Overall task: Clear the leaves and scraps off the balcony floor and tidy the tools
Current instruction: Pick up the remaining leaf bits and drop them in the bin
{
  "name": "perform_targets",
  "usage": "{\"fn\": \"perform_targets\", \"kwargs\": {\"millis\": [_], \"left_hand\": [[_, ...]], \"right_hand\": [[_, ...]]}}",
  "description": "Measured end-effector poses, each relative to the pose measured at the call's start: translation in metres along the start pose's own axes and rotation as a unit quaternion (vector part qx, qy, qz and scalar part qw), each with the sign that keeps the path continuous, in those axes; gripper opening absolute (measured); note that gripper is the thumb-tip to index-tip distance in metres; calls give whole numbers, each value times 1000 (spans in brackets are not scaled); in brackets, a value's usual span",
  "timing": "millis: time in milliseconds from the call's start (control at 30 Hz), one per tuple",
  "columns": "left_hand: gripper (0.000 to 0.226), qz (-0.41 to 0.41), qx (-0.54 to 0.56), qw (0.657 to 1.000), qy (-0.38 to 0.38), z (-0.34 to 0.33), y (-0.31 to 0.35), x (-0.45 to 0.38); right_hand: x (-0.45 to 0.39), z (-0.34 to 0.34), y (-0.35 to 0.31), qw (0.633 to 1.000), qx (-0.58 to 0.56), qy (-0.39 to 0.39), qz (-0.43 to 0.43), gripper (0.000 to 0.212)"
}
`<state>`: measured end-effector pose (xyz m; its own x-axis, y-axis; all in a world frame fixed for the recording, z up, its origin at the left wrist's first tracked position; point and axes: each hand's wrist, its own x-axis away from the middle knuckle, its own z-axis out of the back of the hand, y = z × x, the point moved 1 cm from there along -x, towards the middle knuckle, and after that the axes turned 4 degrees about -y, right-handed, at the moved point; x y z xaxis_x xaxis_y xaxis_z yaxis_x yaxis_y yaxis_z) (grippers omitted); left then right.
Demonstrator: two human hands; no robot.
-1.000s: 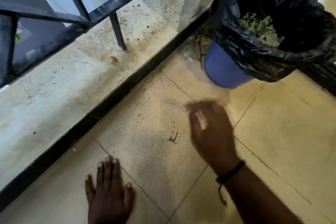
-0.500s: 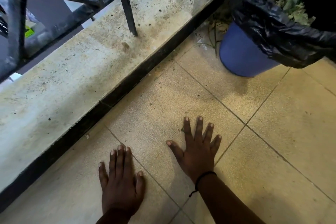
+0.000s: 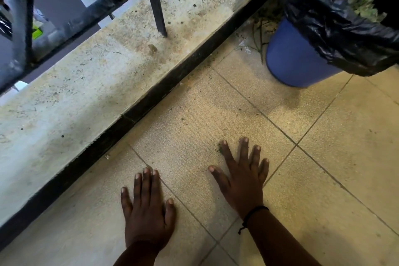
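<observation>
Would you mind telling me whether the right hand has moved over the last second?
Yes. The right hand swept back from the tile nearer the blue bin, toward the person, and now lies flat beside the left hand.

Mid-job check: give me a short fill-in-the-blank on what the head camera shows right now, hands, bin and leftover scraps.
1. Both the left hand and the right hand lie flat on the beige tiled floor with fingers ____.
2. The round blue plastic bin is lined with a ____ plastic bag.
3. Inside the bag lie dried green ____.
4. A thin black cord bracelet sits on the ____ wrist.

Missing words: straight; black; leaves; right
</observation>
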<state>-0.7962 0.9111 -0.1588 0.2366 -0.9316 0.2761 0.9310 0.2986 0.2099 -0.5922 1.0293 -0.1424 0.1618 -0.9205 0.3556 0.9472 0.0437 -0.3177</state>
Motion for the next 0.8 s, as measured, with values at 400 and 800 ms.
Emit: {"fn": "perform_targets", "kwargs": {"millis": [400,800], "left_hand": [[74,6,-13,1000,-1,-1,0,0],[74,5,-5,1000,-8,1,1,0]], "right_hand": [[-48,29,6,985,-86,94,-119,115],[-37,31,3,996,-52,74,-19,46]]}}
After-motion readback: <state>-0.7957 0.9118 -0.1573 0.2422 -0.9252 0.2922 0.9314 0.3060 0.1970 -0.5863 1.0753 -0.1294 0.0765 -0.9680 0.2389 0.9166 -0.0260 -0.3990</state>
